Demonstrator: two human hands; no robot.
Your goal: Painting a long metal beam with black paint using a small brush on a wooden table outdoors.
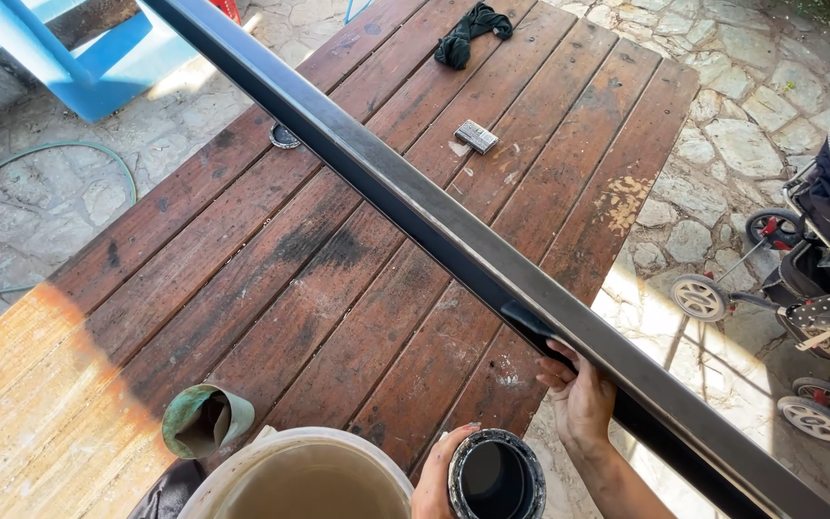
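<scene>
Outdoor bench, stone paving all around. A long dark metal beam [405,197] is lying diagonally across the wooden plank table [242,279], running from the upper left of the view down past the table's right edge toward the lower right corner. The right hand [578,389] is reaching up under the beam just beyond the table edge, fingers curling around its lower side and gripping it (the thumb is hidden behind the metal). The left hand [437,476] is closing around the side of a black paint can [496,476], which is standing open at the bottom of the view, its rim crusted pale and its inside dark. Just to the left of that can a large cream plastic bucket [305,476] is sitting at the near edge of the table, and beside the bucket a rolled green-backed sheet of sandpaper [206,420] is lying on its side with its open end facing the camera. Farther up the table, a small rectangular grey block [476,135] is resting on the planks near the beam, a knotted dark rag [470,32] is lying near the far end, and a small round dark lid [283,136] is peeking out on the beam's other side. A stroller [818,279] is standing on the paving to the right, well apart from the table; a green hose [69,149] is curving over the stones on the left.
</scene>
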